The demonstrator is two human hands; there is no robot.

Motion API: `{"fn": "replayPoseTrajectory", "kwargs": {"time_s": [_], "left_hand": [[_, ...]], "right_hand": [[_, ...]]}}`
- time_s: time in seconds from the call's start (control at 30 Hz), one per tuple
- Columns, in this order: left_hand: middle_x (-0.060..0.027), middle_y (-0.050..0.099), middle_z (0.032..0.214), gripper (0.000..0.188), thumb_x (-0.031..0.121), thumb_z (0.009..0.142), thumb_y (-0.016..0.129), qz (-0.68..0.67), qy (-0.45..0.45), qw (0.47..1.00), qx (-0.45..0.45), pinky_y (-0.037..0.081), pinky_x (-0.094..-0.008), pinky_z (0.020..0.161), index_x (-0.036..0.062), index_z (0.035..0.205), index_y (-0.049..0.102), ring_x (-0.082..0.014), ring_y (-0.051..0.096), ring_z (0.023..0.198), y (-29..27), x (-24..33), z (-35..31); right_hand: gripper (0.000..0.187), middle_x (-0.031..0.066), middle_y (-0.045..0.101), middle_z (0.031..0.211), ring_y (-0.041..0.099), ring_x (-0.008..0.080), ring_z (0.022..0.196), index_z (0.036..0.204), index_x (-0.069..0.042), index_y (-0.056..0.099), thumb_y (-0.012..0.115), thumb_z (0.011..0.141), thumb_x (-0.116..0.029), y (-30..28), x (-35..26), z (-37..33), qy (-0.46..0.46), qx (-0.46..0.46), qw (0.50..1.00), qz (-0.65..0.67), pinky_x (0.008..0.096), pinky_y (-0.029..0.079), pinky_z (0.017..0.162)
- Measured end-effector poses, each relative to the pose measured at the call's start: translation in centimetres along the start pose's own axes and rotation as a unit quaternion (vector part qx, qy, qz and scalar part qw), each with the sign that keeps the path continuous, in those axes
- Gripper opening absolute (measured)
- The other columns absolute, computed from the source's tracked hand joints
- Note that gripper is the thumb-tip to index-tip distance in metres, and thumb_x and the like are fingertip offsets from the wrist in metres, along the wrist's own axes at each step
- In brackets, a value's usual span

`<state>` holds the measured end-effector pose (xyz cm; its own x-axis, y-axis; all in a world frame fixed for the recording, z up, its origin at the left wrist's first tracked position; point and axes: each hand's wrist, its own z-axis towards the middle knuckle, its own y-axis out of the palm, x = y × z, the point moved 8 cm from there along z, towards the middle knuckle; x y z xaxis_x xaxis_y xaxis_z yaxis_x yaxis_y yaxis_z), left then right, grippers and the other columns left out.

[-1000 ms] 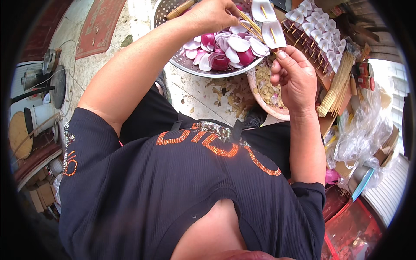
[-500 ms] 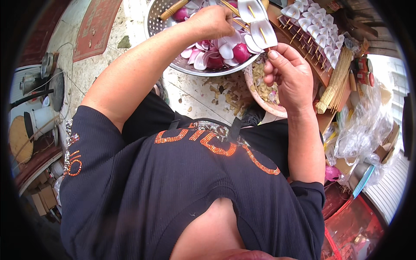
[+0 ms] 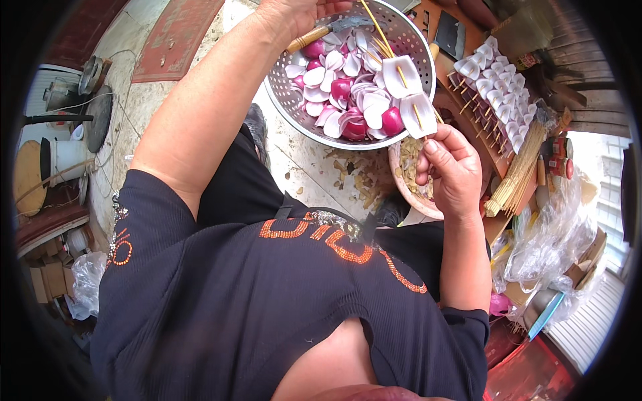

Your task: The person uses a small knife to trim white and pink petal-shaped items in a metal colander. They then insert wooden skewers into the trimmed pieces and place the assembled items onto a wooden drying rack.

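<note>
My right hand is closed on a thin bamboo skewer, pinching it between thumb and fingers. Two pale onion pieces are threaded on it, above the hand. They overhang the right side of a perforated metal colander, filled with cut red onion, purple and white. At the top edge, beyond the far side of the onions, is my left hand; the frame cuts off part of it, so its grip is unclear. Beside it, a wooden-handled knife lies across the colander.
On a board at right, finished onion skewers lie in rows. Next to them is a bundle of bare skewers. A pinkish bowl of peelings stands below the colander. Clear plastic bags heap at right; a cleaver lies at the back.
My left hand has moved up and away from the onions to the frame's top edge, uncovering the colander's contents. The colander sits lower in view; my right hand still holds the skewer.
</note>
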<state>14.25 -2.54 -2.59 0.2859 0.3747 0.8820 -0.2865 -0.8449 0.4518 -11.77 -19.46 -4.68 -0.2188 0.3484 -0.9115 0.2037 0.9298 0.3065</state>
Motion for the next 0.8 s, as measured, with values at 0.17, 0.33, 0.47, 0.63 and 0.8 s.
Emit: {"fn": "replayPoseTrajectory", "kwargs": {"time_s": [0.17, 0.33, 0.47, 0.63, 0.8], "left_hand": [[-0.0118, 0.062, 0.073, 0.014, -0.004, 0.083, 0.044, -0.012, 0.003, 1.0, 0.004, 0.055, -0.0301, 0.053, 0.0013, 0.086, 0.057, -0.0216, 0.063, 0.061, 0.3, 0.1, -0.4], [-0.0094, 0.061, 0.07, 0.014, -0.003, 0.083, 0.046, 0.0, 0.027, 1.0, 0.004, 0.053, -0.0286, 0.05, 0.0027, 0.08, 0.058, -0.0196, 0.064, 0.061, 0.0, 0.0, 0.0], [-0.0092, 0.06, 0.07, 0.014, -0.004, 0.083, 0.046, 0.003, 0.034, 0.999, 0.006, 0.053, -0.0284, 0.05, 0.0029, 0.081, 0.058, -0.0193, 0.063, 0.06, 0.1, 0.1, 0.0], [-0.0104, 0.061, 0.075, 0.014, -0.005, 0.084, 0.045, 0.046, 0.051, 0.997, 0.042, 0.053, -0.0288, 0.05, 0.0014, 0.092, 0.055, -0.0195, 0.063, 0.062, 0.2, 0.1, 0.0], [-0.012, 0.062, 0.083, 0.02, -0.003, 0.084, 0.048, 0.151, 0.103, 0.983, 0.032, 0.053, -0.0301, 0.052, 0.0, 0.104, 0.049, -0.0197, 0.064, 0.066, 1.8, 0.1, -1.9]], "right_hand": [[0.016, 0.0064, 0.062, 0.074, 0.058, 0.0095, 0.059, 0.105, 0.003, 0.059, 0.06, 0.091, -0.004, 0.4, 0.3, -0.1, 0.009, -0.03, 0.999, 0.01, 0.0206, 0.049, 0.05], [0.017, 0.0069, 0.062, 0.074, 0.058, 0.0097, 0.058, 0.106, 0.003, 0.058, 0.059, 0.091, -0.004, 0.4, 0.2, 0.0, 0.005, -0.021, 1.0, 0.0, 0.0203, 0.048, 0.05], [0.016, 0.0076, 0.062, 0.073, 0.057, 0.01, 0.056, 0.106, 0.003, 0.058, 0.059, 0.091, -0.003, 0.2, 0.4, -0.1, 0.012, -0.031, 0.999, 0.013, 0.0202, 0.048, 0.049], [0.016, 0.0075, 0.062, 0.073, 0.057, 0.0102, 0.055, 0.106, 0.003, 0.058, 0.059, 0.091, -0.003, 0.2, 0.6, -0.2, 0.019, -0.028, 0.999, 0.016, 0.0206, 0.048, 0.049], [0.016, 0.0068, 0.062, 0.073, 0.057, 0.0105, 0.055, 0.106, 0.002, 0.059, 0.06, 0.091, -0.003, 0.3, 1.0, -0.2, 0.028, -0.015, 0.999, 0.03, 0.0212, 0.049, 0.049]]}}
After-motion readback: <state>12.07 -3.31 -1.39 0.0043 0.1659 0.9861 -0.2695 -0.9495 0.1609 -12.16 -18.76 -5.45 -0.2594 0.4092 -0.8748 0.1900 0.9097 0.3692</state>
